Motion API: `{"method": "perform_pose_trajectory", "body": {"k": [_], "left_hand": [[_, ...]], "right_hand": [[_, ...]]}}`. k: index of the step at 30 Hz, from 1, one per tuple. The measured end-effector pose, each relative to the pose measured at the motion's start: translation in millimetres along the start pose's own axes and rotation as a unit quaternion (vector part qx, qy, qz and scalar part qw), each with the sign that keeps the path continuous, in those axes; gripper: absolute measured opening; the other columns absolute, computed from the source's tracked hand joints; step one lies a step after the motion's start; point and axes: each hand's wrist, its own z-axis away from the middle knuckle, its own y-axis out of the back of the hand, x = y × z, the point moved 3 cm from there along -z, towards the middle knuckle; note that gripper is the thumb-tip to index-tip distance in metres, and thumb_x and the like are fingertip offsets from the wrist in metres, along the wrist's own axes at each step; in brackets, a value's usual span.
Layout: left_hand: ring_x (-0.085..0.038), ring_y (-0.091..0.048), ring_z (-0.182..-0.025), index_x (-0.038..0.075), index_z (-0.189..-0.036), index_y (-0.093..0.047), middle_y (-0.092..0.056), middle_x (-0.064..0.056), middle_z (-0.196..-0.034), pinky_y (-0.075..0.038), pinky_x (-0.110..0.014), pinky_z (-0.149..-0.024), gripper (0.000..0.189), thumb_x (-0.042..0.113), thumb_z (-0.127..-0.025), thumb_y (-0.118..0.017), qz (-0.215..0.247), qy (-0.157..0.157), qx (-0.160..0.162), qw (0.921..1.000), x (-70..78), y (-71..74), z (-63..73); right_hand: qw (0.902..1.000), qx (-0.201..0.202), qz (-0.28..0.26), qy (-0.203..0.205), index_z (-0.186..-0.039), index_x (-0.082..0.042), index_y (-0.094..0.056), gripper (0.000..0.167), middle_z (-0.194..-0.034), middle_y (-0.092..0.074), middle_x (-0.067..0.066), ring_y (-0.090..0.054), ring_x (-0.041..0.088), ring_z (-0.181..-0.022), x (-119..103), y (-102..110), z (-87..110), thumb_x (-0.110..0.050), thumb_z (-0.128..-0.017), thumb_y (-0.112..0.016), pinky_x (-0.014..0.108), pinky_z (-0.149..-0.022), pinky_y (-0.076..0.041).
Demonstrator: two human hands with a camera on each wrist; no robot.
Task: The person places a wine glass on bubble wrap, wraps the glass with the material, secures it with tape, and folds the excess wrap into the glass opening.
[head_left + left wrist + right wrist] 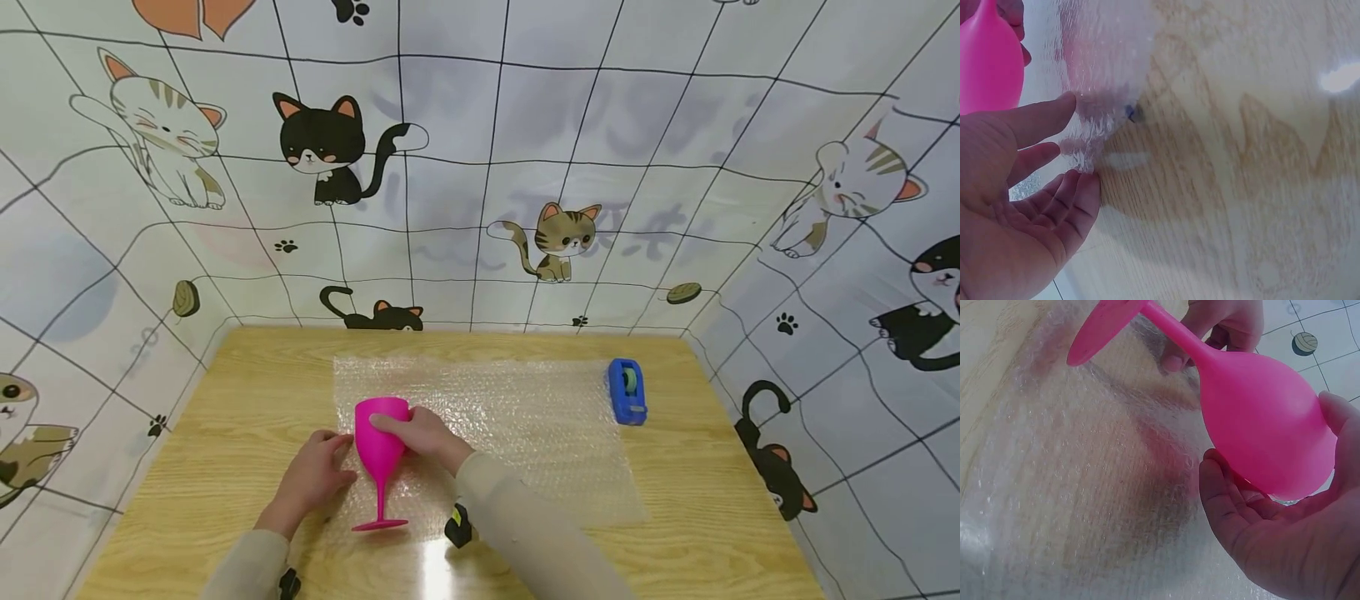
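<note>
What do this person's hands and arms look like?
The left hand and right hand are ungloved. The sleeves are long, plain and pale beige. A small black device shows near each cuff; the right one bears a yellow mark.

Wood-grain table [255, 392], clear bubble wrap [540, 442], blue tape dispenser [630, 407] at its right edge

The left wrist view crops the goblet [990, 65].

Bright pink goblet [378, 454] — held tilted over clear bubble wrap [536, 433] — spread out.
</note>
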Motion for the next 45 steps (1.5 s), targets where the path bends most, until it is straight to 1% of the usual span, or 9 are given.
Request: {"method": "perform_pose_trajectory", "body": {"k": [4, 9, 13, 18, 22, 29, 34, 40, 45], "left_hand": [[-0.043, -0.060, -0.107, -0.003, -0.121, -0.063, -0.056, -0.028, -0.122, -0.049, -0.057, -0.094, 0.051, 0.008, -0.075, -0.079, 0.016, -0.001, 0.000, 0.9999, -0.6, 0.7, 0.4], [-0.032, -0.063, -0.093, -0.003, -0.123, -0.061, -0.056, -0.029, -0.126, -0.053, -0.053, -0.087, 0.050, 0.003, -0.075, -0.076, 0.031, 0.006, -0.003, 0.9995, -2.3, 2.9, 0.6], [-0.028, -0.063, -0.091, -0.003, -0.126, -0.059, -0.056, -0.029, -0.127, -0.054, -0.052, -0.085, 0.053, 0.003, -0.076, -0.075, 0.036, 0.013, -0.008, 0.9993, -5.1, 2.4, 0.9], [-0.030, -0.064, -0.092, -0.005, -0.123, -0.061, -0.058, -0.029, -0.125, -0.054, -0.052, -0.085, 0.050, 0.001, -0.075, -0.074, 0.035, 0.011, -0.004, 0.9993, -8.0, 1.7, 0.4], [-0.033, -0.064, -0.098, -0.007, -0.121, -0.062, -0.060, -0.028, -0.123, -0.052, -0.054, -0.090, 0.046, -0.001, -0.076, -0.072, 0.030, 0.005, -0.001, 0.9995, -9.2, 1.5, 0.7], [-0.032, -0.063, -0.097, -0.008, -0.119, -0.062, -0.060, -0.027, -0.122, -0.052, -0.053, -0.090, 0.041, 0.000, -0.080, -0.069, 0.028, -0.002, 0.002, 0.9996, -8.6, 3.5, 0.9], [-0.034, -0.064, -0.098, -0.008, -0.119, -0.062, -0.061, -0.028, -0.121, -0.052, -0.053, -0.091, 0.039, -0.001, -0.081, -0.069, 0.031, -0.007, 0.007, 0.9995, -6.4, 7.0, 2.1], [-0.035, -0.064, -0.099, -0.008, -0.118, -0.062, -0.061, -0.028, -0.122, -0.053, -0.053, -0.091, 0.037, -0.001, -0.083, -0.068, 0.033, -0.004, 0.005, 0.9994, -6.8, 7.7, 3.0], [-0.038, -0.064, -0.102, -0.007, -0.116, -0.064, -0.062, -0.028, -0.120, -0.051, -0.054, -0.092, 0.033, -0.002, -0.084, -0.063, 0.041, -0.009, 0.012, 0.9990, -5.6, 9.4, 4.7]], "right_hand": [[1.0000, 0.002, 0.008, 0.003, -0.117, 0.000, -0.059, 0.078, -0.100, -0.065, 0.008, -0.062, 0.020, -0.092, 1.6, -1.4, -1.5, -0.067, -0.079, -0.063, 0.039, -0.084, -0.052], [1.0000, -0.001, -0.008, -0.003, -0.114, 0.000, -0.059, 0.075, -0.097, -0.064, 0.007, -0.061, 0.021, -0.092, 6.3, -2.3, -2.9, -0.067, -0.080, -0.062, 0.038, -0.084, -0.051], [0.9997, -0.007, -0.022, -0.005, -0.112, -0.001, -0.059, 0.073, -0.095, -0.063, 0.007, -0.061, 0.021, -0.090, 7.2, -3.3, -3.6, -0.068, -0.081, -0.062, 0.038, -0.083, -0.050], [0.9992, -0.010, -0.040, -0.003, -0.110, -0.001, -0.060, 0.073, -0.091, -0.065, 0.007, -0.063, 0.018, -0.082, 6.6, -6.6, -4.9, -0.067, -0.080, -0.062, 0.039, -0.082, -0.053], [0.9987, -0.011, -0.048, -0.011, -0.112, 0.000, -0.060, 0.074, -0.089, -0.065, 0.007, -0.064, 0.018, -0.078, 7.1, -9.3, -4.5, -0.066, -0.080, -0.064, 0.038, -0.080, -0.055], [0.9995, -0.006, -0.029, -0.005, -0.114, 0.001, -0.061, 0.076, -0.091, -0.064, 0.007, -0.062, 0.021, -0.085, 5.8, -11.2, -4.8, -0.067, -0.080, -0.063, 0.038, -0.080, -0.053], [0.9991, -0.003, -0.041, -0.007, -0.117, 0.003, -0.059, 0.078, -0.094, -0.064, 0.008, -0.062, 0.019, -0.085, 5.0, -13.6, -6.1, -0.065, -0.080, -0.064, 0.038, -0.082, -0.053], [1.0000, 0.006, -0.002, -0.004, -0.115, 0.001, -0.060, 0.077, -0.092, -0.063, 0.007, -0.061, 0.022, -0.085, 4.8, -18.0, -5.4, -0.068, -0.080, -0.062, 0.033, -0.072, -0.050], [0.9998, 0.015, -0.011, -0.005, -0.111, 0.000, -0.060, 0.073, -0.088, -0.063, 0.007, -0.063, 0.025, -0.085, 3.8, -19.0, -2.1, -0.066, -0.080, -0.064, 0.033, -0.069, -0.051]]}}
